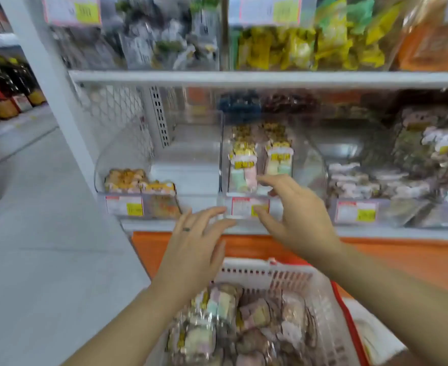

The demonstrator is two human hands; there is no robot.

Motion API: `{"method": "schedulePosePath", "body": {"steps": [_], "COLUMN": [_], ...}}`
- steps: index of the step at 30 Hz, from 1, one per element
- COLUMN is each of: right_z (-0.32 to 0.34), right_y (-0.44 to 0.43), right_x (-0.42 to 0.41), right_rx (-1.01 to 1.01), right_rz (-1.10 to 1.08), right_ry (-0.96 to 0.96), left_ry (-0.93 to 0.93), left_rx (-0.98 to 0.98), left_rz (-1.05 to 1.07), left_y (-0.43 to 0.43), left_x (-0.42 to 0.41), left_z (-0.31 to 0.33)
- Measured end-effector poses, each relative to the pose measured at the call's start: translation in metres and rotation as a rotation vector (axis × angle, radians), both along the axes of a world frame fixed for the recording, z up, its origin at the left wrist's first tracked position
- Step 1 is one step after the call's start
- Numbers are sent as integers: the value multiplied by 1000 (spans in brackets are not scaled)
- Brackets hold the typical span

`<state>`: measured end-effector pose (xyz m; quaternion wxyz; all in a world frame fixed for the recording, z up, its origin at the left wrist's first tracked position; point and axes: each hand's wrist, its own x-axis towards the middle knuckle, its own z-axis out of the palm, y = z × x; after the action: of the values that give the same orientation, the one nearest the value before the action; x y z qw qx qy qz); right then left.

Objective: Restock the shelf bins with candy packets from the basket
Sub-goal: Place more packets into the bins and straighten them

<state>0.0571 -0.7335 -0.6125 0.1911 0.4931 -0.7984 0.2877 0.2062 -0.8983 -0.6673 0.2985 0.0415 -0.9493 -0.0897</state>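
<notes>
A white plastic basket (283, 276) at the bottom holds several candy packets (217, 313) in pastel wrappers. Above it, a clear shelf bin (227, 207) in the middle contains pastel marshmallow packets (244, 165) standing in two rows. My right hand (294, 215) reaches over this bin's front edge with fingers spread and relaxed, holding nothing. My left hand (194, 249), wearing a ring, hovers just below the bin's front wall with straight fingers, also empty.
A left bin (104, 186) holds a few orange-yellow packets (138, 180). Bins to the right (402, 175) are full of mixed packets. The upper shelf (270, 77) carries bagged goods. Bottles (4, 96) stand on a far-left shelf. An orange panel (165, 249) runs below.
</notes>
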Motion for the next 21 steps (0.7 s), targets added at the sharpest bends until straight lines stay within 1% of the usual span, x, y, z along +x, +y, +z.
{"method": "schedulePosePath", "body": {"steps": [2, 5, 7, 9, 12, 14, 16, 18, 21], "right_z": [-33, -91, -126, -156, -192, -212, -227, -239, -249], "right_y": [20, 46, 57, 66, 85, 100, 111, 115, 107], "right_x": [29, 50, 46, 37, 24, 16, 7, 2, -5], "right_rx": [12, 172, 361, 608, 1002, 1155, 1201, 1200, 1197], "right_rz": [30, 42, 46, 44, 47, -1, -73, -106, -64], "right_ry": [-62, -198, -328, -442, -529, -616, -662, -630, -444], "left_ry": [-76, -269, -474, -669, -1006, -1204, -1285, -1308, -1327], "left_rx": [64, 171, 221, 241, 240, 263, 291, 321, 370], "left_rz": [31, 87, 116, 134, 156, 143, 124, 117, 93], "left_y": [10, 27, 35, 41, 46, 50, 51, 51, 51], "left_x": [16, 43, 57, 67, 80, 85, 86, 83, 74], "left_z": [-24, -70, -101, -131, -169, -184, -193, -197, -202]}}
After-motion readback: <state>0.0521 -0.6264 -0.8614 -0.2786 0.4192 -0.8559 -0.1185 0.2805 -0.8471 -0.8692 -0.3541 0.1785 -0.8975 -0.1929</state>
